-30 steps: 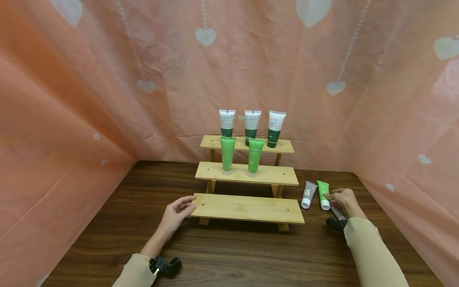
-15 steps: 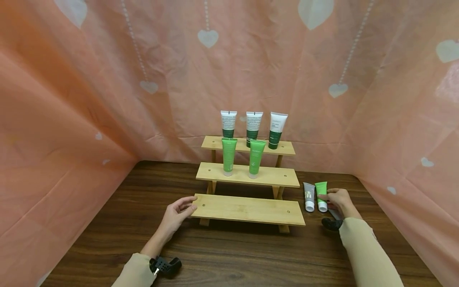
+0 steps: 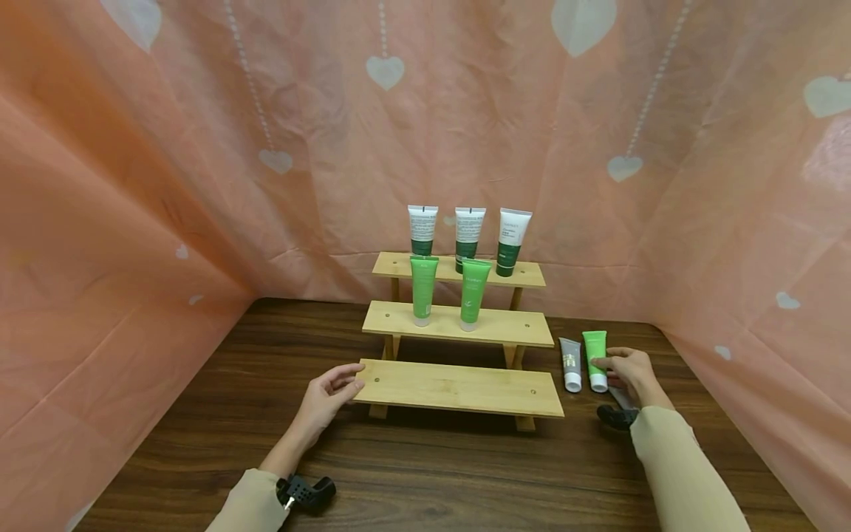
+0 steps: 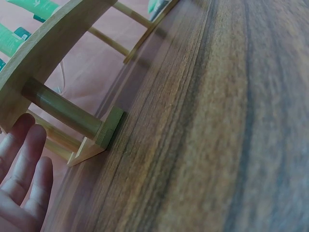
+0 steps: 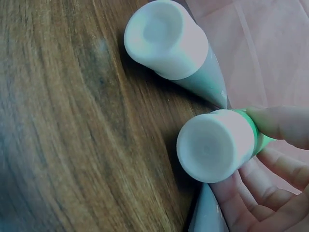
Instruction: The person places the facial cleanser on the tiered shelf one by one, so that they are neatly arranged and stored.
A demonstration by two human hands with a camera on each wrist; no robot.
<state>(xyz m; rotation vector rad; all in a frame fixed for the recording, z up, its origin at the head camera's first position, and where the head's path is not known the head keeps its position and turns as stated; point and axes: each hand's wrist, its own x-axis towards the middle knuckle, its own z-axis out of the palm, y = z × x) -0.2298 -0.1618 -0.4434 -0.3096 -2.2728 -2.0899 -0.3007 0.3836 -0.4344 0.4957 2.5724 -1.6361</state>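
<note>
At the left end of the wooden rack's lowest shelf [image 3: 459,388], my left hand [image 3: 322,403] rests its fingertips by the edge; in the left wrist view its loosely bent fingers [image 4: 21,166] are beside that end. My right hand [image 3: 631,372] pinches a green tube [image 3: 595,358] lying on the table, thumb on one side, fingers on the other. The right wrist view shows its white cap [image 5: 207,147] facing the camera. A grey tube [image 3: 571,363] lies just left of it. Another grey tube [image 5: 207,212] is partly hidden under the right hand.
Two green tubes [image 3: 423,288] stand on the middle shelf [image 3: 512,325]. Three white-and-dark-green tubes [image 3: 510,240] stand on the top shelf [image 3: 532,275]. Behind and beside the dark wooden table [image 3: 425,473] hangs pink cloth [image 3: 319,185] with white hearts.
My right hand has shifted slightly left with the green tube, which has turned straighter. The grey tube beside it has also turned straighter. My left hand has stayed in place.
</note>
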